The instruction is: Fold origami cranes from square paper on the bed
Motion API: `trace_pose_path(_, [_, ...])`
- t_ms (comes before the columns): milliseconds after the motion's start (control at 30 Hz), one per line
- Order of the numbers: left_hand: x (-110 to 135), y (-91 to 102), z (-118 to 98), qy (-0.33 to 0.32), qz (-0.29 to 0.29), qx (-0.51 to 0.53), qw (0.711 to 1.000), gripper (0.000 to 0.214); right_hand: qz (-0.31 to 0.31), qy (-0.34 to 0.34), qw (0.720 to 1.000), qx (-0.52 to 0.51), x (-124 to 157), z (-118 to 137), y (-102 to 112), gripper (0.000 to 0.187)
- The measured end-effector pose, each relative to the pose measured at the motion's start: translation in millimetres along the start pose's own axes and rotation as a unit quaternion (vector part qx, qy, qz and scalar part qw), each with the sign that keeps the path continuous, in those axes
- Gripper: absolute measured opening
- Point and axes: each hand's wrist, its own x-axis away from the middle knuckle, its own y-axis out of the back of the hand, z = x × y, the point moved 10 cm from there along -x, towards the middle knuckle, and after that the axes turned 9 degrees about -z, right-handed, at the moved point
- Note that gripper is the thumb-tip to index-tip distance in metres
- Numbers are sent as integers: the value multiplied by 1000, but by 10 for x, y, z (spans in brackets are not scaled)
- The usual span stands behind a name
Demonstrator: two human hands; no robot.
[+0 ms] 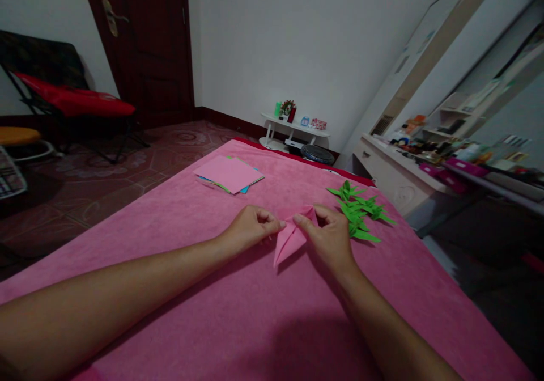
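- The pink cloth (170, 318) fills most of the lower view, running away from the person under both arms.
- The dresser (399, 180) stands beyond the cloth on the right, crowded with bottles and boxes (467, 154); any print on them is too small and blurred to read.
- The left arm (123, 290) reaches in long and low from the lower left, nearly straight at the wrist.
- The right arm (378, 318) comes up steeply from the lower right, slanting inward.
- The green folded papers (359, 211) lie clustered, with spiky points, just beyond the right hand.
- The paper stack (232, 174) lies farther off to the left, a pink sheet on top, green and blue edges showing.
- The right hand (331, 236) grips the paper's upper right, thumb flat on top, fingers bent behind.
- The left hand (253, 225) pinches the left edge narrowly, thumb extended, fingers curled.
- The pink folded paper (293, 236) is between both hands, creased down its middle, one sharp tip towards the person.
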Motion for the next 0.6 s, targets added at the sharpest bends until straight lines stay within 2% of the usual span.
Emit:
trace_pose_path(367, [-4, -10, 17, -3, 4, 37, 999, 30, 0, 12, 1000, 7, 46, 33, -50, 25])
trace_pose_path(600, [22, 6, 95, 63, -13, 74, 995, 29, -21, 10, 1000, 6, 36, 21, 9, 28])
